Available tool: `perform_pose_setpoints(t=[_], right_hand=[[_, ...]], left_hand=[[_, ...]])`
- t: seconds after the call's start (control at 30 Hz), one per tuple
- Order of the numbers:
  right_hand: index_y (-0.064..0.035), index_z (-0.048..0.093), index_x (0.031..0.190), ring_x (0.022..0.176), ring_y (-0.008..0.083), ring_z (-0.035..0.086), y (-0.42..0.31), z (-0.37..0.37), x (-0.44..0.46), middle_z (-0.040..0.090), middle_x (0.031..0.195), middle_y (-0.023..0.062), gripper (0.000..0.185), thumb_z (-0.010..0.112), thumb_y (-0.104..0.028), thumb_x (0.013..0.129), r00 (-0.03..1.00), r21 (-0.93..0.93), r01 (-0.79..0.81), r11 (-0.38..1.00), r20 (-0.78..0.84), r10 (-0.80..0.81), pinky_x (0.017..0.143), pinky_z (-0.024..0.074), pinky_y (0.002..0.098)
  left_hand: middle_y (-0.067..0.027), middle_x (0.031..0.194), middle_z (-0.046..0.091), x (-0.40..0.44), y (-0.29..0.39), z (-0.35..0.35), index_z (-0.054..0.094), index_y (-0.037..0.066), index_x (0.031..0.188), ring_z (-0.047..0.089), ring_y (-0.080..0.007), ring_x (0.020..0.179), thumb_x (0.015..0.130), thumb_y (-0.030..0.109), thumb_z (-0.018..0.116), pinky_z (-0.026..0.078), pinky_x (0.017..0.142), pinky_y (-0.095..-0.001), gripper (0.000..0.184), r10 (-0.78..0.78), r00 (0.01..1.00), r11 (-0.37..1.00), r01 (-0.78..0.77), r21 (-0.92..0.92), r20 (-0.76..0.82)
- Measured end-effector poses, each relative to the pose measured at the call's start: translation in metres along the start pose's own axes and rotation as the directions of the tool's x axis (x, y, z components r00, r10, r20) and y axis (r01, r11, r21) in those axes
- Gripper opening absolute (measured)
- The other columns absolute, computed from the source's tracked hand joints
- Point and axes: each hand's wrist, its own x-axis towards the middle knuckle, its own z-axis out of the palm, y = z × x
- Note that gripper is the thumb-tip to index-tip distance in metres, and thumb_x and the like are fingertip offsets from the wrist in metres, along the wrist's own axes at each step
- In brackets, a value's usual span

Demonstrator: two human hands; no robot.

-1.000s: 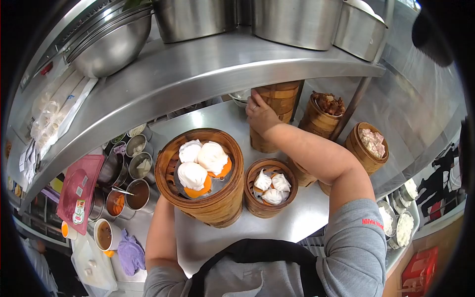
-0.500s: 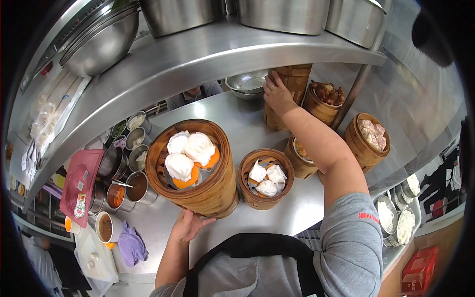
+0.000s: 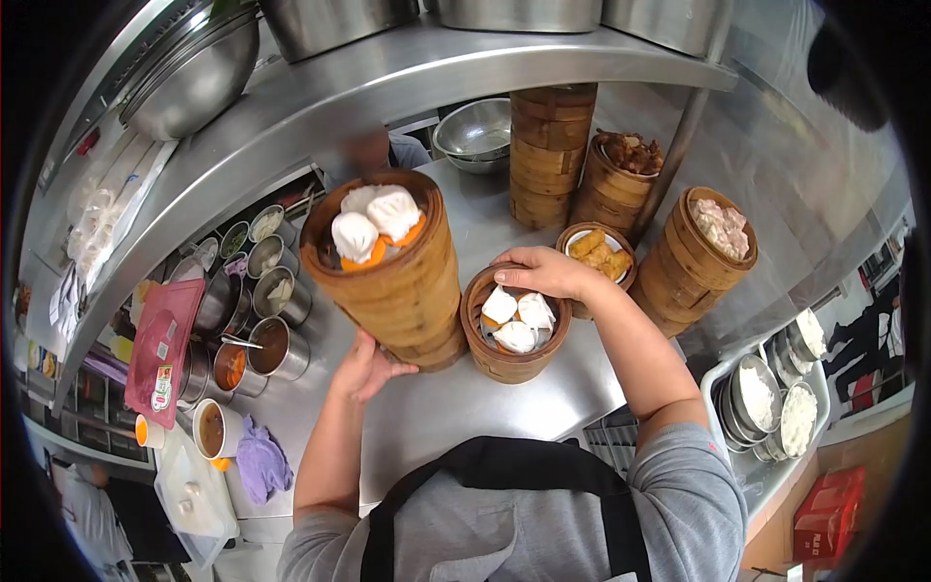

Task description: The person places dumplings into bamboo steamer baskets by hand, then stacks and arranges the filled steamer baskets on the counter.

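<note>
On the worktop (image 3: 475,412): small steamer (image 3: 512,370)
Seven o'clock from the right hand (image 3: 545,273) gripping its rim; half-open left hand (image 3: 361,371) touches tall stack (image 3: 405,306) at one o'clock.

Tall bamboo steamer stack (image 3: 402,301), white buns (image 3: 354,236) on top, smaller bamboo steamer (image 3: 512,369) just beside, white dumplings (image 3: 515,337) inside

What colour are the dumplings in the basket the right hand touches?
White; the dumplings show best in the head view.
</note>
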Motion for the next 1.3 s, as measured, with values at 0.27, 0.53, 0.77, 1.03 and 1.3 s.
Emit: perform_pose_setpoints(t=[0.27,0.53,0.77,1.03,1.3], right_hand=[[0.0007,0.059,0.116,0.097,0.0223,0.061,0.004,0.008,-0.038,0.065,0.103,0.0140,0.049,0.046,-0.043,0.097,0.951,-0.086,-0.100,0.991,-0.301,0.069,0.087,0.0465,0.0324],[0.0039,0.059,0.112,0.100,0.0348,0.062,0.002,0.020,-0.079,0.065,0.102,0.0242,0.054,0.042,-0.045,0.097,0.859,-0.114,-0.130,0.985,-0.510,0.054,0.088,0.0463,0.0373],[0.0049,0.059,0.109,0.096,0.0337,0.063,0.001,0.026,-0.090,0.066,0.098,0.0231,0.052,0.044,-0.043,0.097,0.811,-0.061,-0.118,0.991,-0.581,0.060,0.084,0.0472,0.0370],[0.0041,0.059,0.108,0.095,0.0327,0.063,0.026,0.026,-0.085,0.065,0.101,0.0225,0.050,0.044,-0.042,0.097,0.785,-0.003,0.030,1.000,-0.618,-0.026,0.084,0.0471,0.0373],[-0.0058,0.055,0.117,0.101,0.0345,0.059,0.068,0.022,-0.133,0.058,0.110,0.0192,0.031,0.059,-0.021,0.090,0.612,-0.137,-0.317,0.938,-0.786,0.092,0.085,0.0476,0.0425]], left_hand=[[-0.0077,0.153,0.020,0.087,0.003,0.000,0.013,0.022,0.148,0.027,-0.0378,0.137,0.082,0.064,0.053,0.038,0.095,-0.0645,0.088,-0.090,0.988,0.996,0.093,-0.016,0.126],[-0.0089,0.156,0.003,0.174,-0.008,0.061,0.003,0.019,0.150,0.015,-0.0398,0.141,0.083,0.066,0.048,0.030,0.098,-0.0710,0.094,-0.055,0.995,0.998,0.051,0.046,0.082],[-0.0064,0.157,-0.006,0.209,-0.008,0.102,-0.008,0.021,0.149,0.007,-0.0383,0.143,0.078,0.067,0.054,0.021,0.100,-0.0745,0.104,-0.073,0.995,0.997,0.071,0.034,0.060],[-0.0090,0.157,0.000,0.215,-0.021,0.106,-0.014,0.028,0.147,0.011,-0.0407,0.141,0.065,0.073,0.064,0.026,0.098,-0.0734,0.122,-0.034,0.999,0.998,0.032,0.048,0.038],[-0.0081,0.156,-0.002,0.210,-0.024,0.117,-0.009,0.024,0.148,0.009,-0.0400,0.142,0.070,0.073,0.058,0.022,0.099,-0.0748,0.114,-0.018,1.000,0.999,0.019,0.046,-0.023]])
